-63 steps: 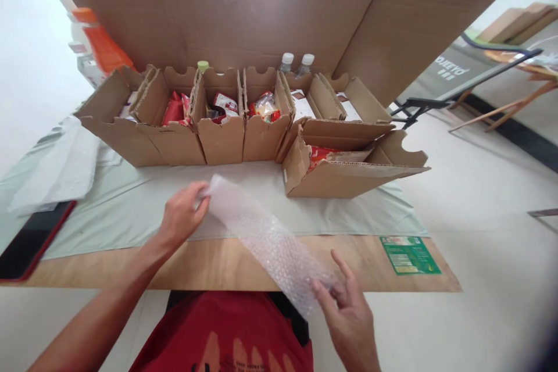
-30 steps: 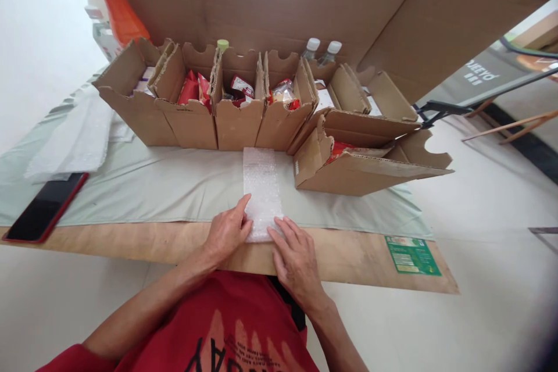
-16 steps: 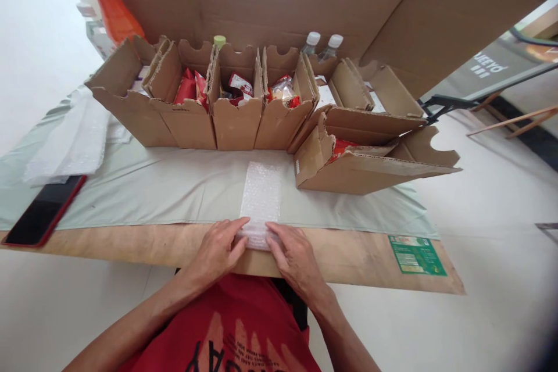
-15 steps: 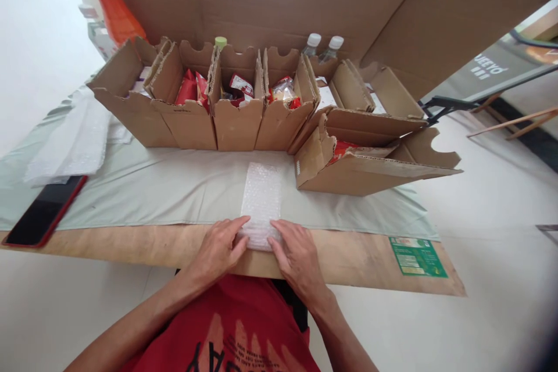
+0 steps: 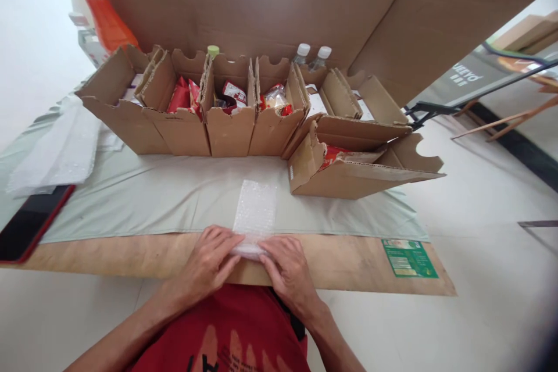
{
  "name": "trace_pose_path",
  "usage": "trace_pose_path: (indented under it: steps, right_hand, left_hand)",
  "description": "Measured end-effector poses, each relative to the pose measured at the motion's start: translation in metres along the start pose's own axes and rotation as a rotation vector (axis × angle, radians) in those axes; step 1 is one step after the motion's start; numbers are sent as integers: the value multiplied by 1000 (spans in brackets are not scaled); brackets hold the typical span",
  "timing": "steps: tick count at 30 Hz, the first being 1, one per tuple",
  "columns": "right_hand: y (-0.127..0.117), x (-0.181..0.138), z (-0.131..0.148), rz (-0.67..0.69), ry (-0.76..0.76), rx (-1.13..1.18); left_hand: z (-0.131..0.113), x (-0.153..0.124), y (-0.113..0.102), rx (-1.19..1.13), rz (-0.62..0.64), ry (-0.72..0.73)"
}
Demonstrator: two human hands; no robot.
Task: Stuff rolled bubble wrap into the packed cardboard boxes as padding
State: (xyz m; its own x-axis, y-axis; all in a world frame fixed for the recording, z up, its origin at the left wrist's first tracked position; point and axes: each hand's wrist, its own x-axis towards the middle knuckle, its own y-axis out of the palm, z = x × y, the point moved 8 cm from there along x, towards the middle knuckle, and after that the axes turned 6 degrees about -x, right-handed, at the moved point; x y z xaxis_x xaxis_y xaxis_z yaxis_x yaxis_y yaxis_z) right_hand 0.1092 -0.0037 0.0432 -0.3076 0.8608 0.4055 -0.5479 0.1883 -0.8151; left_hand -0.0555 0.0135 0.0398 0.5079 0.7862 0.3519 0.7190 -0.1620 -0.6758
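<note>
A narrow strip of bubble wrap (image 5: 256,207) lies over the table's front part, its far end flat on the pale green cloth (image 5: 174,192). Its near end is folded or rolled into a thick bundle at the wooden edge. My left hand (image 5: 213,258) grips the left side of that bundle between thumb and fingers. On the right side, my right hand (image 5: 288,264) grips it in the same way. Whether anything is wrapped inside the bundle I cannot tell.
Cardboard bins (image 5: 231,131) with packets stand in a row behind, before a large cardboard panel (image 5: 261,0). One bin (image 5: 361,177) sits sideways at right. More bubble wrap (image 5: 65,145) and a phone (image 5: 30,224) lie left. A green label (image 5: 408,258) is on the right edge.
The near end of the bubble wrap has been turned over into a thicker bundle, and the flat part is shorter. My hands have closed on it. The camera view has shifted slightly.
</note>
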Motion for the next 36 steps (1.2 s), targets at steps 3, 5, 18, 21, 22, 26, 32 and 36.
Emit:
trace_pose_path:
  steps: [3,5,18,21,22,26,32,36]
  right_hand:
    - [-10,-3,-3,-93,56,-93]
    - [-12,-5,-2,-133,53,-198]
    - [-8,-3,-1,-30,53,-74]
    - [-11,-4,5,-87,6,-186]
    - [-6,-3,6,-62,-17,-193]
    - [15,5,-5,4,36,-64]
    - [19,6,-18,-42,346,226]
    - [13,6,-6,51,341,420]
  left_hand:
    - [18,10,6,55,-29,-101]
    - [28,19,10,101,-42,-152]
    - [22,9,3,35,29,-188]
    - [33,19,6,104,-7,-253]
    - [35,21,5,111,-21,-263]
    - [40,8,-10,29,-108,-357]
    - [40,-18,11,-805,-118,-724]
    - [26,-1,18,-958,-166,-715]
